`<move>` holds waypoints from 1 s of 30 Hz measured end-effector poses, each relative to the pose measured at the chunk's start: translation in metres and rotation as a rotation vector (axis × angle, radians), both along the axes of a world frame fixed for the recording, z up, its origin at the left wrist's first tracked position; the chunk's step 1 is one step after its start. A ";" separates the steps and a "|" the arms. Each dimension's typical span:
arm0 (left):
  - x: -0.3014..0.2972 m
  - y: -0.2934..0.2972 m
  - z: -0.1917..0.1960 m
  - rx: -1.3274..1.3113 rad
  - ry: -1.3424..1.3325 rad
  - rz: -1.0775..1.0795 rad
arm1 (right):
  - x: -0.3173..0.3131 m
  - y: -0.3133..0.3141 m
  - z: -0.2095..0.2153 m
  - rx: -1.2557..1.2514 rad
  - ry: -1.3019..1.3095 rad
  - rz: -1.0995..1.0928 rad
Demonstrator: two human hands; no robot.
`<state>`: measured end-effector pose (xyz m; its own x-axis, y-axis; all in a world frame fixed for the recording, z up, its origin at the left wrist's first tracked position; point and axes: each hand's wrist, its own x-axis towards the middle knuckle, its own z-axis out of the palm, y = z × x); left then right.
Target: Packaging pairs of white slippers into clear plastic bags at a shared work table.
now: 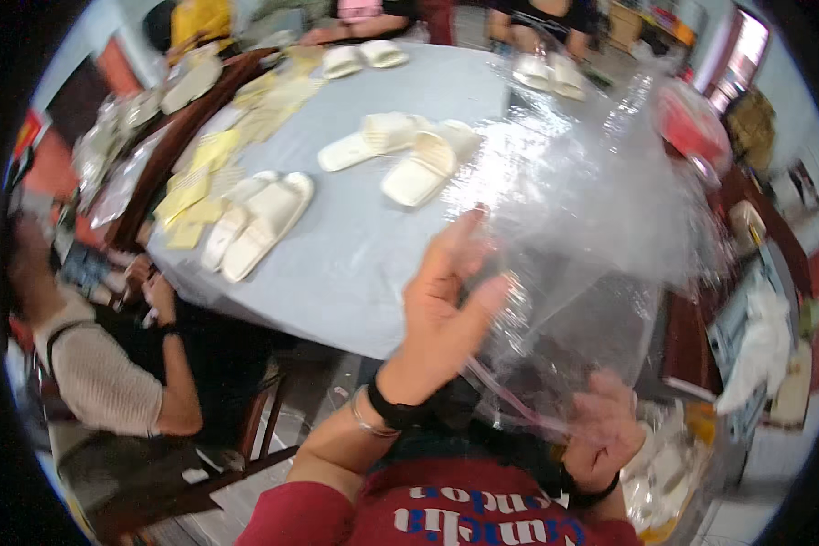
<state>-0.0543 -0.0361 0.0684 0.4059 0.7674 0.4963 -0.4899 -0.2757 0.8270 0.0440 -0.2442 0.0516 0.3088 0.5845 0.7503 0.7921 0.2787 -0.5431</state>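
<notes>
My left hand [446,314], with a black band and a bracelet at its wrist, is at the near edge of the table. Its thumb and curled fingers hold the left side of a large clear plastic bag [564,309]. Lower down on the right, my right hand [605,428] grips the bag's near edge beside a pinkish strip; blur and film partly hide its fingers. The bag spreads crumpled over the table's right side. Just beyond my left hand lies a pair of white slippers [419,168]. Another white pair [262,223] rests at the table's left.
Yellow and white sheets [200,187] line the left edge of the grey-covered table [355,264]. A person [109,355] sits at the left, and others sit across the far side near more white slippers [364,59]. A yellow-rimmed container [669,473] of wrapped items stands at my right.
</notes>
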 end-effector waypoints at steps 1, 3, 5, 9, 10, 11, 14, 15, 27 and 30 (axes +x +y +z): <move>-0.001 -0.001 0.002 0.087 0.037 0.072 | -0.005 -0.003 -0.006 -0.108 0.072 -0.045; -0.003 -0.005 0.008 0.315 0.099 0.202 | -0.006 -0.004 -0.029 -0.184 0.083 -0.067; 0.005 -0.010 0.005 0.534 0.103 0.275 | 0.004 -0.005 -0.071 -0.265 0.002 0.008; 0.026 -0.015 -0.014 0.781 0.133 0.235 | 0.000 -0.016 -0.098 -0.541 -0.101 0.137; 0.030 -0.018 -0.017 0.813 0.127 0.206 | -0.006 -0.011 -0.088 -0.532 -0.111 0.157; 0.039 -0.025 -0.029 0.864 0.247 0.169 | -0.015 -0.009 -0.077 -0.443 -0.139 0.255; 0.052 -0.042 -0.059 1.015 0.479 0.122 | -0.017 -0.009 -0.042 -0.337 -0.173 0.370; 0.052 -0.047 -0.066 1.025 0.477 0.138 | -0.013 -0.011 -0.027 -0.260 -0.209 0.357; 0.030 -0.066 -0.101 1.008 0.717 -0.218 | 0.031 -0.018 -0.011 -0.698 -0.437 -0.096; 0.031 -0.064 -0.100 0.876 0.625 -0.261 | 0.051 -0.029 -0.042 -0.707 -0.338 -0.007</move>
<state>-0.0231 -0.0998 -0.0319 0.8728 0.1049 0.4767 -0.1826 -0.8356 0.5181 0.0948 -0.2733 0.0097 0.1358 0.9574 0.2549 0.9464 -0.0492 -0.3192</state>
